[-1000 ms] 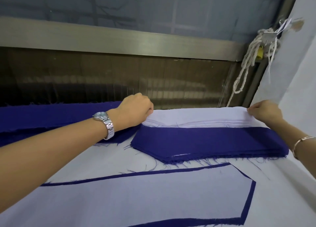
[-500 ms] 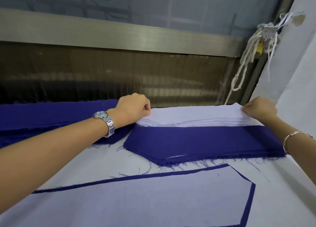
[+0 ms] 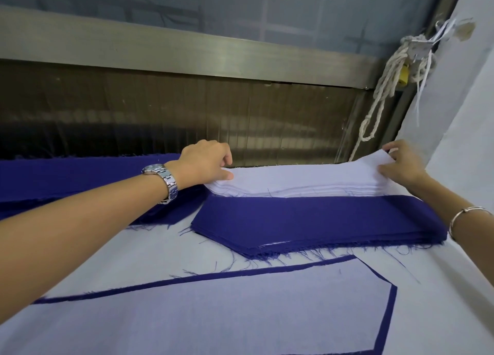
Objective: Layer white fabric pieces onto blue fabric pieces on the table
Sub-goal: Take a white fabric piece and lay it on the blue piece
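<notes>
From my remote seat the biggest surface is the table point(image 3: 139, 247), covered in smooth pale cloth. It is open down its middle and hemmed at the far edge by a brown ribbed panel point(image 3: 187, 119) under a brushed metal rail point(image 3: 187, 50). On the right a white wall point(image 3: 459, 114) crowds close, so room there is tight.

A long spread of blue cloth point(image 3: 66, 178) lies along the far left edge. Nearest me a flat white piece point(image 3: 213, 314) sits on a blue piece, whose edge shows as a narrow border with an angled right end.

Beyond it lies the blue fabric stack point(image 3: 320, 218) — matte, with frayed, thready edges and a slanted left corner. The white fabric stack point(image 3: 294, 179) rests on its far half, its thin layers showing as fine lines.

My left hand point(image 3: 205, 162) pinches the white stack's left corner, thumb on top. My right hand point(image 3: 403, 165) pinches the right corner, which is raised off the stack.

A steel link wristwatch point(image 3: 164, 179) sits on my left wrist and a thin bangle point(image 3: 465, 215) on my right — a knotted rope point(image 3: 382, 92) hangs in the far right corner.
</notes>
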A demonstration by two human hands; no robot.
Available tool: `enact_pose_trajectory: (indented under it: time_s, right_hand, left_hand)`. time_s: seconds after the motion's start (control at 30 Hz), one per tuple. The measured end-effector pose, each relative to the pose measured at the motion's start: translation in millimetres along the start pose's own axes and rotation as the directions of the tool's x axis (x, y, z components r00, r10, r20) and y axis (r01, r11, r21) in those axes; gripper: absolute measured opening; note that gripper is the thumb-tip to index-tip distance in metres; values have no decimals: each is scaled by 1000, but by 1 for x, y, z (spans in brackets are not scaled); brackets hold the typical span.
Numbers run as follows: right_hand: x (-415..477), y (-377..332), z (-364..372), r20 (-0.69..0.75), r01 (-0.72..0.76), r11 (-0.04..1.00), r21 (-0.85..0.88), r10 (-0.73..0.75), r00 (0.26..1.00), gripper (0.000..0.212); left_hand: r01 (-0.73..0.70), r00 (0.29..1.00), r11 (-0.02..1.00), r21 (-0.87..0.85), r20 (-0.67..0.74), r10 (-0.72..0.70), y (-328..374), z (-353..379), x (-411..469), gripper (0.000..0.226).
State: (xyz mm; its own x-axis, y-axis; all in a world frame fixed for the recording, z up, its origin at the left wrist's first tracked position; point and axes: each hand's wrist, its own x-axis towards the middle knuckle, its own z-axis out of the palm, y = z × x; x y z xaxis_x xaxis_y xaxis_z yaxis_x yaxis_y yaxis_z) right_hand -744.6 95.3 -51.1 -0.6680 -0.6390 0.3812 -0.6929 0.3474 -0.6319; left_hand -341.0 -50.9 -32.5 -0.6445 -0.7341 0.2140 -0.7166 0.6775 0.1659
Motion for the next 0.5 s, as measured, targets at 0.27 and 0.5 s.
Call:
enact_pose_trajectory:
  time_s: [0.27, 0.5]
  right_hand:
    - [-7, 14, -17, 4, -35, 983, 183, 35, 999, 16]
    - [-9, 17, -18, -8, -137, 950, 281, 145, 989, 12]
  left_hand:
    - [-23, 999, 1000, 19, 37, 22, 3, 1, -1, 36]
    - [-38, 988, 980, 193, -141, 66, 9, 4, -9, 25]
